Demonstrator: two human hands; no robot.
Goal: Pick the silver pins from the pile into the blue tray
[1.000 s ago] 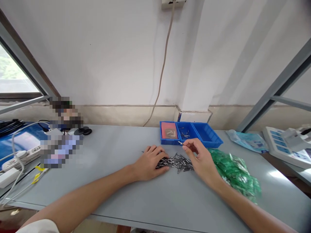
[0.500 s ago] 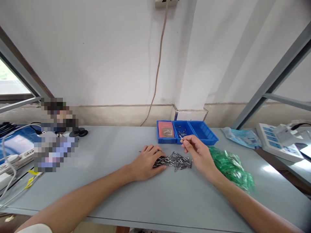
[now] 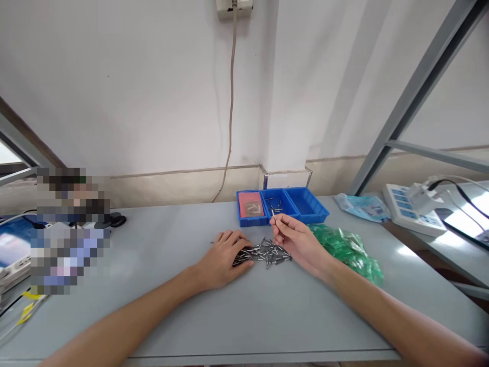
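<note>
A loose heap of small metal pins (image 3: pixel 267 251) lies on the grey table (image 3: pixel 237 316). My left hand (image 3: pixel 225 255) rests palm down with its fingers curled over the heap's left end, touching the pins. My right hand (image 3: pixel 296 239) hovers just right of the heap and pinches one small metal pin (image 3: pixel 272 216) between thumb and fingers, tip pointing up. Right behind it stands a blue three-compartment tray (image 3: pixel 280 204), with a red pad in the left cell and a few pins in the middle cell.
A pile of green plastic bags (image 3: pixel 346 248) lies right of my right hand. Further right are a pale blue packet (image 3: pixel 359 206) and a white device with cables (image 3: pixel 407 211). A power strip and cables sit at the far left. A cord (image 3: pixel 229 112) hangs down the wall.
The head camera has tilted and swung, so everything sits lower and further left. My right hand still holds the pin, drawn slightly nearer the heap. My left hand has stayed on the pins.
</note>
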